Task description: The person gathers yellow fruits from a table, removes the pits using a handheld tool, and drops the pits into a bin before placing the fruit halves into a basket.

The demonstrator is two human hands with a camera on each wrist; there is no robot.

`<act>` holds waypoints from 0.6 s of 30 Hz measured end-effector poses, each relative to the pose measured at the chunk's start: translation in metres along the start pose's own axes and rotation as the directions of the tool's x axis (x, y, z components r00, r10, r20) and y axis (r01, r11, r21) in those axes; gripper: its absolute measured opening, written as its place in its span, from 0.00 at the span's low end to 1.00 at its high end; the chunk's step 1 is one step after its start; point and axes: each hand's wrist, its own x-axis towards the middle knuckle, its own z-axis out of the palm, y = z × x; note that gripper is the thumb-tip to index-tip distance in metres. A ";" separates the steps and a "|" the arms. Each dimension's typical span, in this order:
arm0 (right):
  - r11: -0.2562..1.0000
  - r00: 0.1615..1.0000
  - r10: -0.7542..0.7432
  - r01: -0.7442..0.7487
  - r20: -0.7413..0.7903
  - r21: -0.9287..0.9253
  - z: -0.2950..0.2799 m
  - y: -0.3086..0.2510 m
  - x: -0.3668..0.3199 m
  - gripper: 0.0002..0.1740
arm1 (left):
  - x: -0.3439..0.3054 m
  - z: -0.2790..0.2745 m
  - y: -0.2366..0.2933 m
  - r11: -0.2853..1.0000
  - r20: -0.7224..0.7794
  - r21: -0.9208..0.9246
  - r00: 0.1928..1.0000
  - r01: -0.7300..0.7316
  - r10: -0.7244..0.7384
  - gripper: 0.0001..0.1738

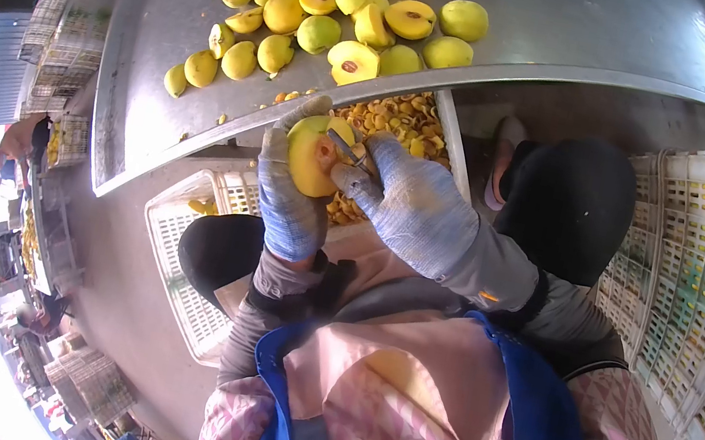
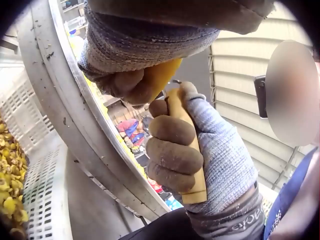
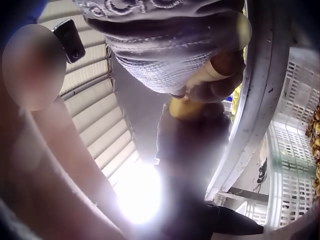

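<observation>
In the head view my gloved left hand [image 1: 286, 213] holds a halved yellow peach [image 1: 307, 156], its reddish pit hollow turned toward the right hand. My right hand [image 1: 424, 214], also gloved, grips a pitting tool with a metal end [image 1: 346, 147] that lies over the peach's cut face. The left wrist view shows the tool's pale wooden handle [image 2: 192, 165] with the right fingers [image 2: 172, 130] curled round it. Between the hands a yellow bit of the peach [image 3: 185, 109] shows in the right wrist view.
Whole-looking and halved peaches [image 1: 283, 12] lie on a metal table [image 1: 554, 39] with a raised rim. Below the hands a bin holds peach scraps [image 1: 417, 123]. A white crate [image 1: 190, 314] stands at the left knee, and tall white crates [image 1: 687, 251] line the right side.
</observation>
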 end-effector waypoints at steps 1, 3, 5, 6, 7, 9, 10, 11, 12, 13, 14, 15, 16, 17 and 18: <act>0.999 1.000 -0.020 0.019 -0.020 -0.044 0.001 0.000 -0.001 0.19 | 0.000 -0.001 -0.002 0.993 0.025 0.092 0.997 -0.079 0.077 0.34; 0.995 0.998 -0.052 0.048 -0.042 -0.093 0.002 0.001 -0.002 0.18 | -0.003 -0.001 -0.002 0.988 0.036 0.136 0.997 -0.068 0.064 0.33; 0.987 0.994 -0.084 0.074 -0.063 -0.142 0.003 0.003 -0.004 0.17 | -0.003 -0.005 -0.002 0.982 0.046 0.182 0.998 -0.057 0.050 0.33; 0.984 0.996 -0.080 0.073 -0.038 -0.161 0.004 0.005 -0.005 0.16 | -0.002 -0.009 -0.003 0.965 0.070 0.253 0.996 -0.072 0.056 0.33; 0.981 0.997 -0.076 0.072 -0.014 -0.180 0.005 0.008 -0.006 0.16 | -0.002 -0.010 -0.004 0.942 0.096 0.323 0.994 -0.088 0.060 0.33; 0.975 0.993 -0.116 0.107 -0.033 -0.194 0.008 0.014 -0.008 0.15 | -0.001 -0.008 -0.004 0.930 0.096 0.347 0.991 -0.119 0.091 0.32; 0.967 0.986 -0.160 0.146 -0.051 -0.208 0.009 0.016 -0.009 0.15 | 0.000 -0.007 -0.005 0.916 0.095 0.371 0.987 -0.153 0.127 0.32; 0.968 0.986 -0.158 0.145 -0.049 -0.207 0.010 0.017 -0.009 0.15 | 0.001 -0.008 -0.004 0.916 0.094 0.371 0.988 -0.151 0.125 0.32; 0.959 0.985 -0.169 0.156 -0.035 -0.235 0.010 0.019 -0.010 0.15 | 0.003 -0.011 -0.003 0.894 0.123 0.417 0.985 -0.162 0.121 0.31; 0.950 0.984 -0.179 0.168 -0.021 -0.262 0.010 0.019 -0.010 0.16 | 0.004 -0.013 -0.002 0.870 0.152 0.462 0.982 -0.173 0.115 0.31; 0.951 0.984 -0.177 0.166 -0.020 -0.262 0.009 0.018 -0.010 0.16 | 0.003 -0.013 0.000 0.870 0.150 0.462 0.982 -0.171 0.113 0.31; 0.950 0.986 -0.167 0.160 -0.003 -0.270 0.007 0.015 -0.010 0.16 | 0.001 -0.012 0.004 0.900 0.134 0.425 0.990 -0.099 0.045 0.30; 0.948 0.988 -0.157 0.154 0.012 -0.278 0.006 0.013 -0.010 0.16 | 0.000 -0.011 0.006 0.922 0.122 0.386 0.992 -0.026 -0.023 0.30; 0.948 0.988 -0.156 0.153 0.012 -0.278 0.007 0.014 -0.010 0.16 | -0.001 -0.009 0.006 0.922 0.122 0.386 0.992 -0.026 -0.023 0.30; 0.952 0.987 -0.163 0.161 0.012 -0.262 0.008 0.016 -0.010 0.16 | -0.002 -0.006 0.005 0.942 0.066 0.334 0.997 0.022 -0.047 0.31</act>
